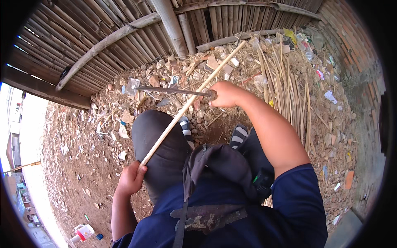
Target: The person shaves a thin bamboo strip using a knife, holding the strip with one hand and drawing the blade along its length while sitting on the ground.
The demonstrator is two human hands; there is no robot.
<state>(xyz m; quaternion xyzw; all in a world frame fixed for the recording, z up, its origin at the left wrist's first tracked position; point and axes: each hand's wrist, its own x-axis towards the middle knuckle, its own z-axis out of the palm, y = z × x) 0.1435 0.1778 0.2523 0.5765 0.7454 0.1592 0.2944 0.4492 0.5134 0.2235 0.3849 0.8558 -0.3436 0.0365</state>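
Observation:
A long pale stick (178, 117), stripped of bark or split from bamboo, slants from lower left to upper right across my left thigh. Its near end is in my left hand (131, 178), with the fingers wrapped round it. My right hand (225, 94) is closed on the handle of a knife (173, 90) with a long dark blade. The blade points left and crosses the stick at about its middle; whether its edge touches the wood, I cannot tell. The stick's far end rises free above the rubble.
A bundle of thin split strips (291, 99) lies on the ground to my right. Beyond stands a bamboo wall (136, 45) with a wooden post (170, 27); a brick wall (351, 45) rises at right. Rubble and litter cover the ground. A white-and-red container (84, 232) lies at lower left.

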